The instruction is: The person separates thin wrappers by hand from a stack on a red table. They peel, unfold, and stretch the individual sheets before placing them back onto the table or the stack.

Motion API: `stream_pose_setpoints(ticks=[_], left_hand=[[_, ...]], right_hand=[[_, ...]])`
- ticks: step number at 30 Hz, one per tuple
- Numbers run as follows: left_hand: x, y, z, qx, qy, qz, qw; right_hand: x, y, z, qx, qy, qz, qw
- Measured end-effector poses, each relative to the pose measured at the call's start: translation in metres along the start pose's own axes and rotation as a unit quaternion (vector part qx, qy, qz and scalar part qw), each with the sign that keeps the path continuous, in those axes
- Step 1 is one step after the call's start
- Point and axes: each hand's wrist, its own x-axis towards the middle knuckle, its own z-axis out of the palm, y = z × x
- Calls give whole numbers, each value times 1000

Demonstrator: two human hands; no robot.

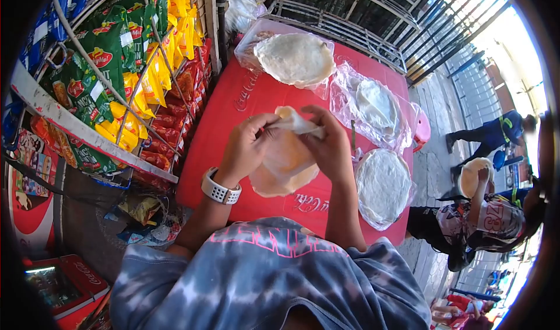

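Thin sheet (287, 150): top edge folded, held over red desk (217, 137).
Left hand (245, 146): pinching one end of fold.
Right hand (331, 145): pinching opposite end.
Grip: best kept light and level, to limit likely tearing.

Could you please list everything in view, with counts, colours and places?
Table: one, red, centre
Round piles: three, off-white, on plastic, table's far and right sides
Thin sheet: at least one, cream, between the hands
Snack bags: many, green, yellow, red, blue, left
Rack: one, pale rail, left
Box: one, red, lower left
Railings: several, grey, beyond table
People: at least three, mixed clothing, right
Watch: one, white, left wrist
Hands: two, left and right, pinching the sheet
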Motion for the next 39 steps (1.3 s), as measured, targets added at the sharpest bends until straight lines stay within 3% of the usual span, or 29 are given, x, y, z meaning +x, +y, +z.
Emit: stream_pose_setpoints(ticks=[3, 6, 9, 12, 15, 18, 22, 23, 27, 29, 32, 34, 35, 38, 39], left_hand=[[7, -3, -1, 10, 37, -29, 999], [9, -8, 1, -1, 77, -8, 997], [14, -16, 4, 71, 80, 74, 992], [25, -19, 11, 107, 88, 218, 966], [21, -5, 20, 55, 47, 25, 997], [21, -3, 19, 100, 17, -25, 995], [16, -12, 17, 109, 49, 17, 993], [15, -9, 13, 102, 59, 10, 993], [14, -10, 4, 82, 130, 14, 988], [11, -17, 1, 22, 140, -13, 990], [14, -37, -2, 122, 132, 185, 966], [4, -14, 7, -67, 84, 35, 994], [-1, -5, 12, -162, 59, -42, 984], [0, -14, 19, -52, 17, -11, 998], [2, -9, 11, -22, -43, -92, 995]], right_hand=[[10, 14, -5, 22, 123, -9, 992], [12, 10, -6, 82, 141, 22, 986], [14, 12, -4, 168, 105, 53, 979], [15, 9, 4, 197, 60, 20, 978], [17, 4, 7, 160, 26, 22, 987], [14, -5, 8, 151, -16, 11, 988], [12, -1, 4, 34, -43, -6, 998], [12, -4, 1, -4, -18, 32, 999], [13, 20, -6, 28, 115, -19, 993], [13, 23, -5, 63, 135, 3, 989], [5, 13, -1, 181, 101, 44, 977], [-3, 5, 4, 215, 82, 104, 968], [-5, 14, 12, 186, 60, 38, 980], [-6, 6, 19, 184, -41, 13, 982], [-7, -1, 17, 262, -51, 56, 962]])
